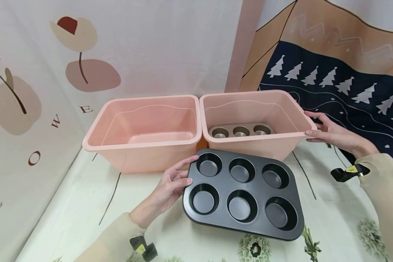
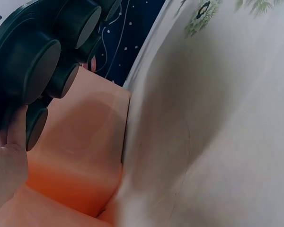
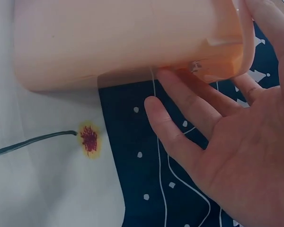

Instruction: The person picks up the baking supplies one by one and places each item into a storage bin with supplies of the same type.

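A dark grey muffin pan (image 1: 258, 194) with several round cups is tilted in front of two pink bins, its cup openings facing the head camera. My left hand (image 1: 171, 183) pinches its left edge, thumb on top; in the left wrist view the fingers go under the cups (image 2: 42, 71). On the right, my right hand (image 1: 338, 134) holds the end rim of the right pink bin (image 1: 258, 140). The right wrist view shows that hand (image 3: 227, 146) with its thumb at the rim and some fingers below it. A smaller beige muffin pan (image 1: 253, 126) lies inside this bin, partly hidden by the front wall.
The left pink bin (image 1: 144, 145) stands against the right one, rim to rim. Both are on a pale cloth (image 1: 134, 196) printed with flowers. Behind hangs a printed curtain (image 1: 170, 47), and a dark blue cloth with white trees (image 1: 330, 69) is at the right.
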{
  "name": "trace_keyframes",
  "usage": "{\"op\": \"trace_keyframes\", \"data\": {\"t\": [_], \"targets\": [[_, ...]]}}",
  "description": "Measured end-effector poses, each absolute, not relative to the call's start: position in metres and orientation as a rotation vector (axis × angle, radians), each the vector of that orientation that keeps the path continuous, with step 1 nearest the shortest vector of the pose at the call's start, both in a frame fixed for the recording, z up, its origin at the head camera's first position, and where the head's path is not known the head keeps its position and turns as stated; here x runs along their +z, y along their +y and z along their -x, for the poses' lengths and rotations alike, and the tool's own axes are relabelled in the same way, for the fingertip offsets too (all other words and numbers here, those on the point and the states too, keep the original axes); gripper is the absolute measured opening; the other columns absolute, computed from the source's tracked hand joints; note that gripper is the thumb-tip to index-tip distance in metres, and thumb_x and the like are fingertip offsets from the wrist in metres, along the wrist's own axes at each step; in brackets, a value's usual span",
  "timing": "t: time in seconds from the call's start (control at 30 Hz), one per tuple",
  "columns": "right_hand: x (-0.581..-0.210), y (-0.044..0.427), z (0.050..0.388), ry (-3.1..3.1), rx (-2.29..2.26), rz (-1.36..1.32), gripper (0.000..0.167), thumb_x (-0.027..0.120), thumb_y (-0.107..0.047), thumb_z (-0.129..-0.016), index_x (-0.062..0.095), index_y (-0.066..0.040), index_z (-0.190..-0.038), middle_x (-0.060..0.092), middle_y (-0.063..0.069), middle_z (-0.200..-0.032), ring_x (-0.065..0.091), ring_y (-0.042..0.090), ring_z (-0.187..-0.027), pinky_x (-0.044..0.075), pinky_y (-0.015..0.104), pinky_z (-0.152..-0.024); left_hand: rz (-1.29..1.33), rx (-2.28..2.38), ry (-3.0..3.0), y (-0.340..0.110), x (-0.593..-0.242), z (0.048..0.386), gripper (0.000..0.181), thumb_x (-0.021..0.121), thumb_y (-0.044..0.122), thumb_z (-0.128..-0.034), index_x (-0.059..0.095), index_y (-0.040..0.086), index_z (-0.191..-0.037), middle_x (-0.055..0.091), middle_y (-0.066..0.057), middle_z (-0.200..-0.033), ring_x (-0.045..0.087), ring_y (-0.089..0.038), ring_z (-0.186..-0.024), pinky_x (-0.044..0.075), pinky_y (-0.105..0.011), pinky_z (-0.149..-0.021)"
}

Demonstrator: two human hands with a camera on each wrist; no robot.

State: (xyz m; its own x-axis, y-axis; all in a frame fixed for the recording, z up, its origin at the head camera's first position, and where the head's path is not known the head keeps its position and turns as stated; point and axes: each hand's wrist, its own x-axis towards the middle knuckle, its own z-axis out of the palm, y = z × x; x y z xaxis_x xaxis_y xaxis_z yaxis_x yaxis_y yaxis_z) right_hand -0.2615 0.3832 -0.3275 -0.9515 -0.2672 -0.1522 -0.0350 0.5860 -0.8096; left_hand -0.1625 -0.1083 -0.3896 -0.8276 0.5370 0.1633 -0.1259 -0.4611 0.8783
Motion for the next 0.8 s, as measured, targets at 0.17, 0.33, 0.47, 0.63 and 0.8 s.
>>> {"op": "trace_keyframes", "data": {"t": [0.17, 0.33, 0.47, 0.63, 0.8], "targets": [[-0.327, 0.383, 0.263, 2.551, -1.287, 0.231, 0.083, 0.058, -0.021, -0.099, -0.004, -0.015, -0.155, 0.027, 0.028, -0.146, 0.054, -0.005, -0.097, 0.051, 0.024, -0.084, -0.606, 2.304, 1.345, -0.109, -0.385, 0.163, 0.061, 0.047, -0.013, -0.0874, 0.040, 0.004, -0.145, 0.068, -0.011, -0.101, 0.065, -0.014, -0.082, 0.054, -0.024, -0.070], [-0.328, 0.384, 0.262, 2.536, -1.294, 0.235, 0.081, 0.055, -0.021, -0.100, -0.004, -0.016, -0.155, 0.027, 0.028, -0.146, 0.054, -0.005, -0.097, 0.049, 0.020, -0.083, -0.603, 2.307, 1.365, -0.109, -0.381, 0.163, 0.061, 0.047, -0.013, -0.0867, 0.040, 0.003, -0.145, 0.068, -0.011, -0.101, 0.065, -0.013, -0.080, 0.054, -0.024, -0.069], [-0.328, 0.384, 0.260, 2.533, -1.299, 0.255, 0.079, 0.054, -0.021, -0.101, -0.004, -0.017, -0.155, 0.028, 0.027, -0.146, 0.055, -0.005, -0.098, 0.049, 0.019, -0.082, -0.610, 2.322, 1.372, -0.108, -0.376, 0.164, 0.061, 0.047, -0.013, -0.0866, 0.040, 0.003, -0.145, 0.068, -0.010, -0.102, 0.065, -0.013, -0.082, 0.054, -0.024, -0.069], [-0.328, 0.383, 0.259, 2.543, -1.295, 0.289, 0.076, 0.051, -0.020, -0.102, -0.003, -0.017, -0.154, 0.028, 0.027, -0.145, 0.055, -0.006, -0.098, 0.050, 0.021, -0.083, -0.613, 2.341, 1.349, -0.105, -0.371, 0.165, 0.061, 0.047, -0.013, -0.0862, 0.041, 0.003, -0.145, 0.069, -0.010, -0.100, 0.065, -0.013, -0.080, 0.054, -0.023, -0.068], [-0.329, 0.384, 0.259, 2.547, -1.300, 0.285, 0.076, 0.051, -0.020, -0.102, -0.003, -0.016, -0.154, 0.029, 0.028, -0.145, 0.055, -0.006, -0.098, 0.050, 0.022, -0.083, -0.600, 2.333, 1.345, -0.099, -0.370, 0.162, 0.062, 0.048, -0.013, -0.0852, 0.042, 0.003, -0.144, 0.068, -0.010, -0.099, 0.064, -0.012, -0.077, 0.053, -0.022, -0.066]]}}
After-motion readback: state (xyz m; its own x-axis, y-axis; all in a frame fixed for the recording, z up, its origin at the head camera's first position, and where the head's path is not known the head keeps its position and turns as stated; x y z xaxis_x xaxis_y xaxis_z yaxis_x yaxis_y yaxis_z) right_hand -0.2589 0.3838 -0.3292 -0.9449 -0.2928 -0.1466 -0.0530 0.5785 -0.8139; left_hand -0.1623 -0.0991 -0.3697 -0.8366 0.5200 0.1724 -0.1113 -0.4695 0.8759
